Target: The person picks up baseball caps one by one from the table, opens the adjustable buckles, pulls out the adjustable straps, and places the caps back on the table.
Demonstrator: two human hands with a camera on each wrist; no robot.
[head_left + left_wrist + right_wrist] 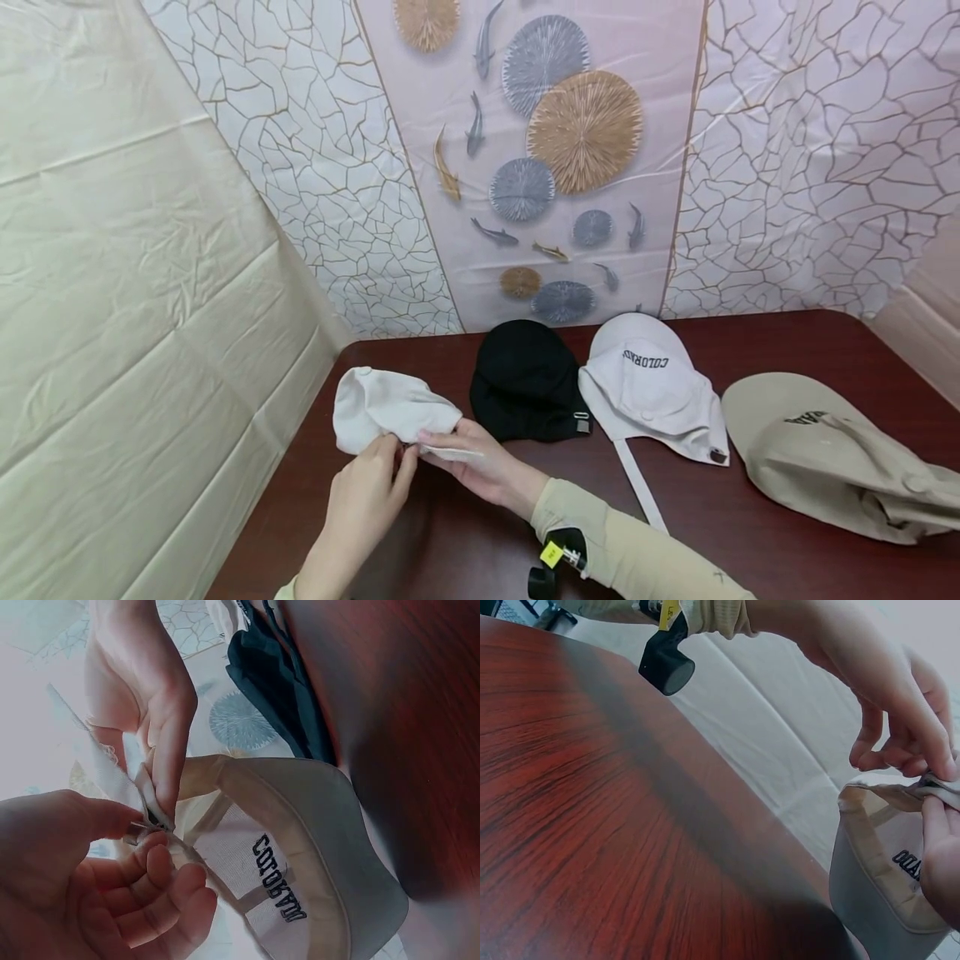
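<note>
Both hands work at the back strap of a white baseball cap (397, 404) over the left side of the table. My left hand (367, 492) pinches a small metal buckle (138, 831) on that strap between thumb and forefinger, its other fingers curled below. From the other side my right hand (483, 467) grips the strap (154, 799) close beside the buckle. The strap's frayed loose end (101, 761) sticks out past the fingers. Inside the cap, dark lettering (277, 881) shows. In the right wrist view the right hand (941, 859) partly hides the strap.
On the dark red wooden table (465, 542) lie a black cap (521, 379), another white cap (645, 375) with its strap (639, 487) trailing forward, and a beige cap (817, 458) at the right. A patterned cloth (585, 133) hangs behind; pale cloth (150, 333) covers the left side.
</note>
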